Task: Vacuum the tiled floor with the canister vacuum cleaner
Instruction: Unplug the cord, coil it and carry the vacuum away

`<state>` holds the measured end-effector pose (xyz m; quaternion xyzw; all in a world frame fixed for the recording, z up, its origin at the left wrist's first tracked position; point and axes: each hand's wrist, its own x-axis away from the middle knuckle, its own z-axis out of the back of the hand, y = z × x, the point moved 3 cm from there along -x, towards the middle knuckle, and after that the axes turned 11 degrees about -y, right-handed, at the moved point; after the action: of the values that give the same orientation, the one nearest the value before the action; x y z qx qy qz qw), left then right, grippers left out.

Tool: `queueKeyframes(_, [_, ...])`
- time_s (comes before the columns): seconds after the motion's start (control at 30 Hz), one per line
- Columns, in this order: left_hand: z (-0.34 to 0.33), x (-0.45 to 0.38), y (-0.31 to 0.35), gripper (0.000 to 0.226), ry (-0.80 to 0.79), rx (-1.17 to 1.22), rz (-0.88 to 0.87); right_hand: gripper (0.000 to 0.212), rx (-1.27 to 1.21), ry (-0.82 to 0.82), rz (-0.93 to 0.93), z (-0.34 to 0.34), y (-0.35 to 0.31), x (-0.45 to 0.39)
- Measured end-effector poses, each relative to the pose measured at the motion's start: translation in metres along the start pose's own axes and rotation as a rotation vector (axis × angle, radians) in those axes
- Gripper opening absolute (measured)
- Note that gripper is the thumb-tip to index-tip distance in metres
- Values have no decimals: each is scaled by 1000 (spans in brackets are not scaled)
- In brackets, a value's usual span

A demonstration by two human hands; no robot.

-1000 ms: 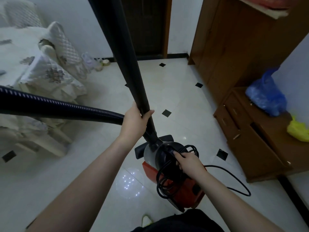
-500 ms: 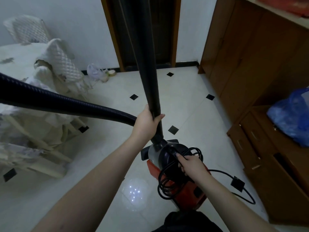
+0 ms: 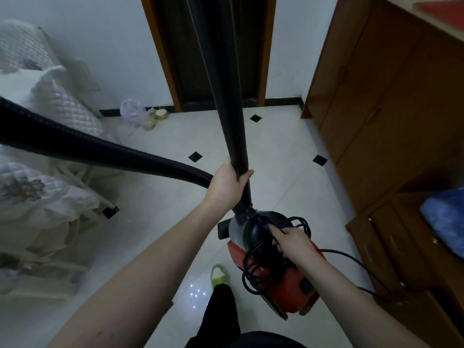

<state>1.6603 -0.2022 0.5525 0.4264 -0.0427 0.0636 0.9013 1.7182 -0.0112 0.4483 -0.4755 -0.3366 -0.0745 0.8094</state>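
Pale glossy floor tiles (image 3: 273, 169) with small black diamond insets reflect a cluster of light spots. A dark doorway (image 3: 208, 46) with a brown wooden frame breaks the white wall (image 3: 108, 46). Brown wooden cabinets (image 3: 386, 109) line the right side; quilted, perhaps floral, covers (image 3: 37, 187) drape furniture at left.

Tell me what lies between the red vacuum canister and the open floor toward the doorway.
Nothing visible does: the white tiled floor ahead of the red canister vacuum is bare up to the dark doorway. The plastic bag sits off left by the wall.
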Motion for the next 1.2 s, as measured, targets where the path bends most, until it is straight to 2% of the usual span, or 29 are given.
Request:
queueKeyframes(0.23, [22, -137, -11, 29, -36, -49, -68, 46, 21, -29, -83, 45, -79, -97])
queueKeyframes(0.37, [41, -218, -1, 33, -62, -70, -112, 47, 2, 23, -82, 70, -125, -145])
queueKeyframes(0.7, [35, -420, 58, 39, -86, -83, -229, 48, -120, 144, -65, 166, -203, -277])
queueKeyframes(0.9, [17, -550, 96, 44, -63, -124, -242, 46, -170, 118, -27, 245, -246, -373])
queueKeyframes(1.07, [27, -633, 128, 38, -33, -122, -231, 50, -5, 133, -5, 310, -292, -454])
queueKeyframes(1.2, [37, -699, 129, 37, -56, -108, -196, 50, 126, 123, -18, 343, -326, -508])
